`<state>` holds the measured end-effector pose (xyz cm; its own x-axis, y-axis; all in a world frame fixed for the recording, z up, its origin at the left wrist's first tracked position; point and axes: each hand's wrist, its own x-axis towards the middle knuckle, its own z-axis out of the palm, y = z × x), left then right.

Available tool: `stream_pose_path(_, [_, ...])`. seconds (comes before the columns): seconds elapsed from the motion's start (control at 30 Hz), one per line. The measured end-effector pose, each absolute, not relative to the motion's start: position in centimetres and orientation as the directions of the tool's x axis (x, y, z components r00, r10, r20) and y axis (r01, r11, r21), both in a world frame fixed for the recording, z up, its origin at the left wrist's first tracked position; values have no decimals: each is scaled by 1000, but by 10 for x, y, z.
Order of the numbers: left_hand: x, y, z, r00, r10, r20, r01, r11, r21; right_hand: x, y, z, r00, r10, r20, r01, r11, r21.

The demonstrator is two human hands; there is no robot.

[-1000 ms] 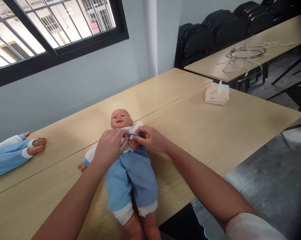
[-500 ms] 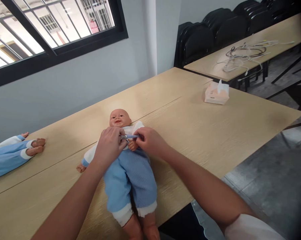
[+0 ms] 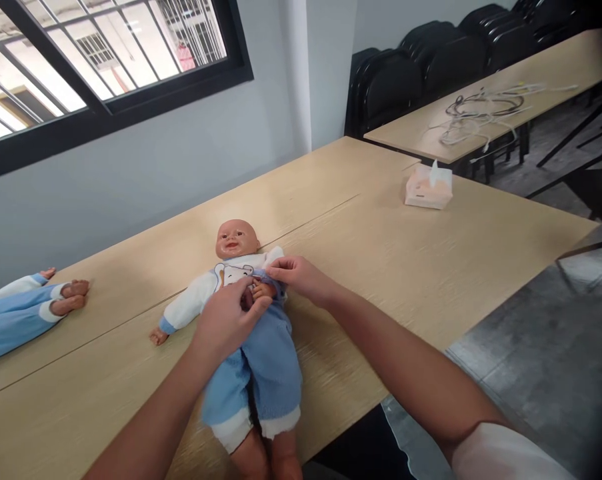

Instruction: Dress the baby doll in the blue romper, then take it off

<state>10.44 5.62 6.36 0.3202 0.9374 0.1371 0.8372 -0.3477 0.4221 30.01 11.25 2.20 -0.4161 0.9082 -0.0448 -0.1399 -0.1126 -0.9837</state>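
In the head view, a doll (image 3: 271,340) is lying on its back on the near table (image 3: 361,300), its feet running out past the bottom edge of the frame. The left hand (image 3: 231,317) is covering part of the doll's front, its thumb and fingers curving about the doll's small hand (image 3: 264,291); its fingertips are partly hiding behind its own knuckles, so whether it is gripping that small hand, one cannot tell. The right hand (image 3: 301,275) is closing thumb and finger on the blue cuff (image 3: 274,275) of the same sleeve, just beside the left hand, its other fingers curling out of sight. A bear print (image 3: 235,273) is showing on the doll's chest, its lower part disappearing behind the left hand. The doll's other arm is stretching out over the tabletop. A second doll (image 3: 21,310) is lying at the left, the frame edge cutting off its upper body. A tissue pack (image 3: 428,187) is sitting near the table's far corner, one white tissue poking from its top; the rest of its contents are staying hidden inside. Tangled cables (image 3: 485,110) are spreading over the farther table (image 3: 405,137), their separate strands blurring together. Black chairs (image 3: 391,87) are standing behind it, their lower parts largely hidden.
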Motion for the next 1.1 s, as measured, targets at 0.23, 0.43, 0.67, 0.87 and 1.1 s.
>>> stream_pose_path(0.23, [109, 56, 56, 181, 980, 84, 777, -195, 598, 317, 109, 39, -571, 813, -114, -117, -218, -969])
stream_pose_path(0.43, [101, 58, 53, 83, 991, 107, 624, -136, 770, 337, 114, 39, -752, 641, -156, 33, -199, -979])
stream_pose_path(0.67, [105, 46, 57, 161, 974, 162, 671, -228, 705, 340, 133, 18, -613, 788, -59, -62, -122, -991])
stream_pose_path(0.87, [117, 34, 61, 280, 907, 315, 714, -416, 563, 330, 134, 21, -565, 822, -71, -153, -190, -970])
stream_pose_path(1.1, [118, 34, 59, 307, 918, 250, 649, -394, 650, 321, 159, 62, -670, 707, -228, 289, -34, -957])
